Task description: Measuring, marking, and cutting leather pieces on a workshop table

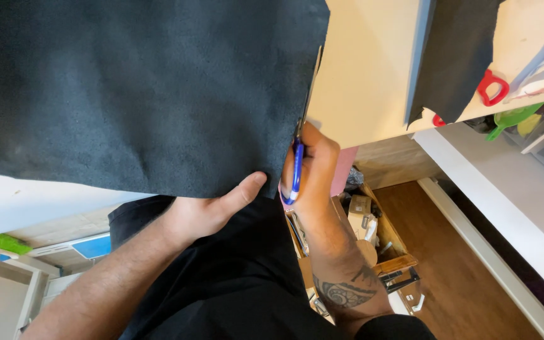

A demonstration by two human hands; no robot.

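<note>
scissors [296, 165] with blue handles sit closed in the right hand [310, 165], their blades hidden at the edge of the dark felt sheet [140, 88]. left hand [212, 211] pinches that sheet's lower edge, thumb on top (a cut looks under way). next calls for steady tension; the sheet overhangs the counter [363, 69].
</note>
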